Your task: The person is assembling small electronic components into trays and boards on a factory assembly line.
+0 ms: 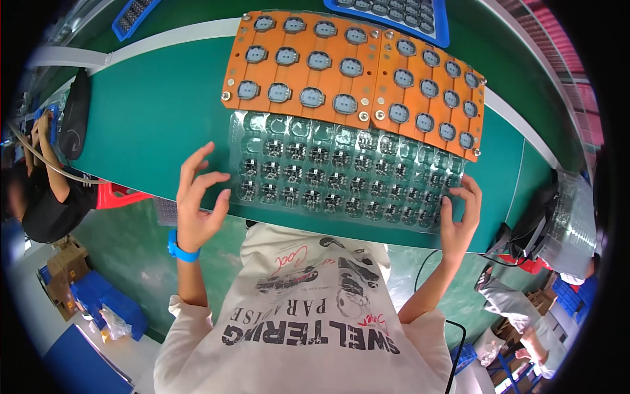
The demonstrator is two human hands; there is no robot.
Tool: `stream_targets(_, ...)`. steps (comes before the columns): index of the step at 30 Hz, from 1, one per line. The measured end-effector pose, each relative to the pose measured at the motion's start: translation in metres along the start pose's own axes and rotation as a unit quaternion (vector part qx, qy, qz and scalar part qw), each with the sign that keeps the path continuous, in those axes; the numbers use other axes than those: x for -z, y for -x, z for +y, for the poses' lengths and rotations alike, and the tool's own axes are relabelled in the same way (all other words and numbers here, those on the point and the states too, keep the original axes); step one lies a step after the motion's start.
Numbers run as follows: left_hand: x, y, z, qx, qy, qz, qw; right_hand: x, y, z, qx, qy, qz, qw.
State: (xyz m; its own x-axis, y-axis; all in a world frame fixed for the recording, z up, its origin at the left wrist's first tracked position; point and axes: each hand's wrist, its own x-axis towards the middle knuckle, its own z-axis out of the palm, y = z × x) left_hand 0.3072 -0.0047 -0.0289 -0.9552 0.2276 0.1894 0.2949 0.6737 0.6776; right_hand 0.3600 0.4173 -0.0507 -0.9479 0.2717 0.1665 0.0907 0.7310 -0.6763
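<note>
A clear plastic blister tray (237, 141) lies on the green table in front of me. Small dark electronic parts (293, 173) fill many of its pockets, while pockets along its far side look bare. My left hand (202, 200) is beside the tray's left edge, fingers spread, with a gap to the plastic and nothing in its grasp. At the opposite end, my right hand (463, 215) has its thumb and curled fingers on the tray's right edge. Two orange fixture plates (335, 82) sit against the tray's far side, each with rows of grey oval pieces (319, 60) in its recesses.
Beyond the plates is a blue tray (443, 29) of round parts; another blue tray (134, 16) is at the far left. A black bag-like item (77, 115) rests on the table's left end. Other people are at both sides. Clear trays (567, 226) are stacked at right.
</note>
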Motion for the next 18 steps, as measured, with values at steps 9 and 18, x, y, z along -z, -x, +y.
stream_targets(9,-0.018,-0.013,0.005,-0.059,-0.083,-0.026,0.994,0.0,-0.011,-0.007,0.011,0.036,-0.036,0.999)
stream_targets(18,-0.009,-0.061,-0.013,-0.04,0.137,0.098,0.985,0.019,-0.049,-0.023,0.051,0.0,0.033,0.998)
